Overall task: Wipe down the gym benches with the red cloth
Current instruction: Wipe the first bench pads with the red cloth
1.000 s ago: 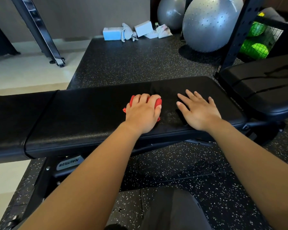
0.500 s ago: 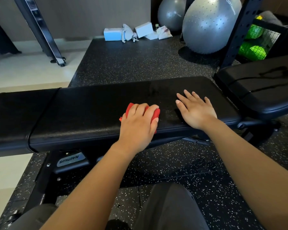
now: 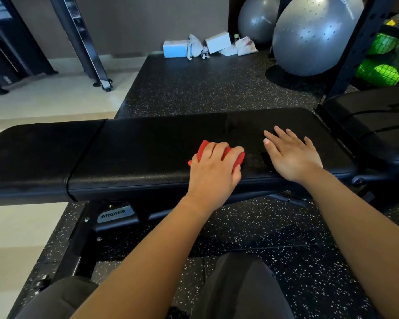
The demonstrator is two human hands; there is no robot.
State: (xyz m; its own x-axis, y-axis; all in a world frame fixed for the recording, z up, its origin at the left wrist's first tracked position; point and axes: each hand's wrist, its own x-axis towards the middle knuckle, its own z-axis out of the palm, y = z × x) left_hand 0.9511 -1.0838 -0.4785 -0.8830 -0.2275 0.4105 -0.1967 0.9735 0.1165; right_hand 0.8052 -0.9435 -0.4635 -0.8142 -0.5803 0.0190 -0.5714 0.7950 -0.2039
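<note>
A long black padded gym bench (image 3: 148, 146) runs across the view in front of me. The red cloth (image 3: 203, 147) lies bunched on its top near the front edge. My left hand (image 3: 213, 173) covers the cloth, its fingers curled over the far side, so only red edges show. To the right of it, my right hand (image 3: 290, 155) rests flat on the pad with straight, spread fingers and holds nothing. A narrow strip of bare pad separates the two hands.
A second black bench (image 3: 378, 125) stands at the right, behind a black rack post (image 3: 357, 47). Two grey exercise balls (image 3: 313, 35), green balls in a wire basket (image 3: 378, 72) and small boxes (image 3: 175, 48) sit at the back. A slanted metal leg (image 3: 83, 42) stands at the far left.
My left hand has drawn the red cloth from the middle of the pad back toward the front edge. My right hand stays flat in the same spot.
</note>
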